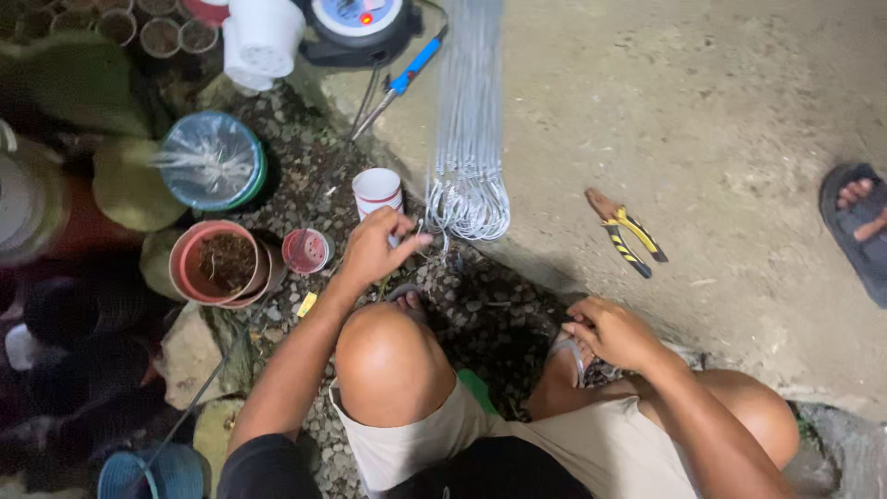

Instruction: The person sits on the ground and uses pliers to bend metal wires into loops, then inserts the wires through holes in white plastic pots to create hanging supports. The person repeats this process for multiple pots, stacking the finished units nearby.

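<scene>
Both hands' fingertips indistinct: left hand (pixel 377 248), right hand (pixel 612 333).

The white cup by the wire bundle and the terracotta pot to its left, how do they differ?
The white cup is small, pale with a red band, and looks empty; the terracotta pot is wider, reddish-brown, and holds soil with plant bits. The left hand is close to the cup, farther from the pot. Both stand upright on gravel.

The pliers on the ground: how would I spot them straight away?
Start at the long bundle of white wires lying on the bare concrete. Just right of its hooked ends lie the pliers, alone, with yellow-and-black striped handles; no hand touches them.
</scene>
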